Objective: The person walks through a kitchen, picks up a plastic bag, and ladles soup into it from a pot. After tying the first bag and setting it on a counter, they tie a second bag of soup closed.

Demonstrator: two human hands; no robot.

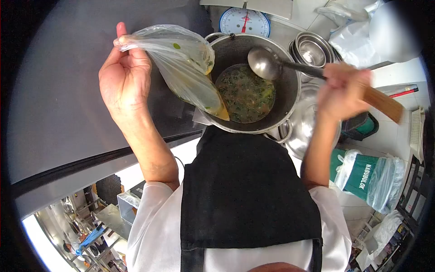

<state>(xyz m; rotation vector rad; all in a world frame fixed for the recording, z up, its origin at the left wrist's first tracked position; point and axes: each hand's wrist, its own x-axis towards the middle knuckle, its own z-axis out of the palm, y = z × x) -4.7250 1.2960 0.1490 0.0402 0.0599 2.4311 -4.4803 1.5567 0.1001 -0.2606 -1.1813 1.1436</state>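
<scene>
My left hand [127,77] pinches the gathered rim of a clear plastic bag [181,68] between its fingertips and holds it up. The bag leans over the left side of a large metal pot [289,84]; yellowish liquid sits in its lower corner, and a green leaf bit clings to its side. Inside the pot is a broth [247,97] with dark green leaves. A ladle [263,63] is gripped by its wooden-ended handle in my right hand [344,90], which is smeared by motion. The ladle's bowl hangs over the pot, above the broth, its rounded side showing.
Beyond the pot stands a blue dial scale [244,22]. Nested steel bowls [312,50] and a large shiny metal lid or basin [312,120] are to the right. A green bag-lined bin [367,177] stands lower right. A dark grey countertop [59,104] spans the left.
</scene>
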